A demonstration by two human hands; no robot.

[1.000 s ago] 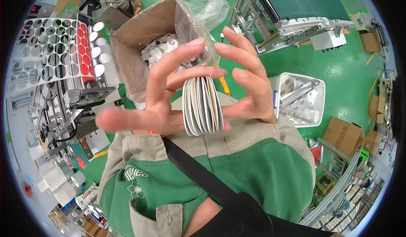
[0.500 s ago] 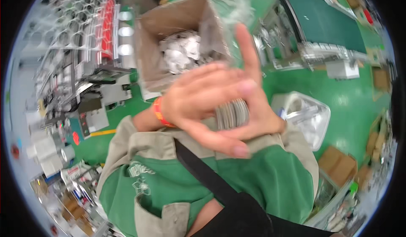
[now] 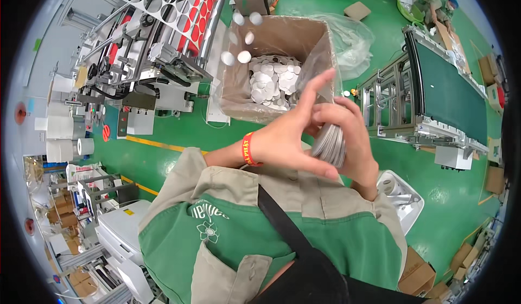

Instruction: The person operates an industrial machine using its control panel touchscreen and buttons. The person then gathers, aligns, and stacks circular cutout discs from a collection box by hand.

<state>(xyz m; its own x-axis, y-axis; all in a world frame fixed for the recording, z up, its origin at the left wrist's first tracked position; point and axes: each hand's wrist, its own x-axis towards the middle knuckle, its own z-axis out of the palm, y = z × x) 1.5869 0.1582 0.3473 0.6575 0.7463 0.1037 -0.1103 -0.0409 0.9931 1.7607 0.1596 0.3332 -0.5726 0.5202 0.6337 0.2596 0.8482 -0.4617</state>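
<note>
A stack of thin round grey-white discs (image 3: 330, 145) stands on edge in my right hand (image 3: 358, 141), whose fingers curl around it. My left hand (image 3: 285, 141), with a red and yellow wristband (image 3: 248, 149), is close against the stack's left side. Its thumb reaches along the stack's lower end, and its forefinger stretches up and away, the fingers apart. Whether the left palm touches the discs cannot be seen. Beyond my hands stands a cardboard box (image 3: 233, 95) lined with clear plastic, with a heap of loose white discs (image 3: 271, 81) inside.
Several single discs (image 3: 244, 57) hang in the air at the box's left, beside a machine carrying a punched white sheet (image 3: 157, 2) over red material. A green conveyor (image 3: 448, 81) stands at right. A white plastic tub (image 3: 415, 206) is near my right elbow. Another person (image 3: 442, 13) is far right.
Both hands have shifted right, and my left hand has turned from lying across the stack to its left side. The view has moved, bringing the box lower and the machine nearer.
</note>
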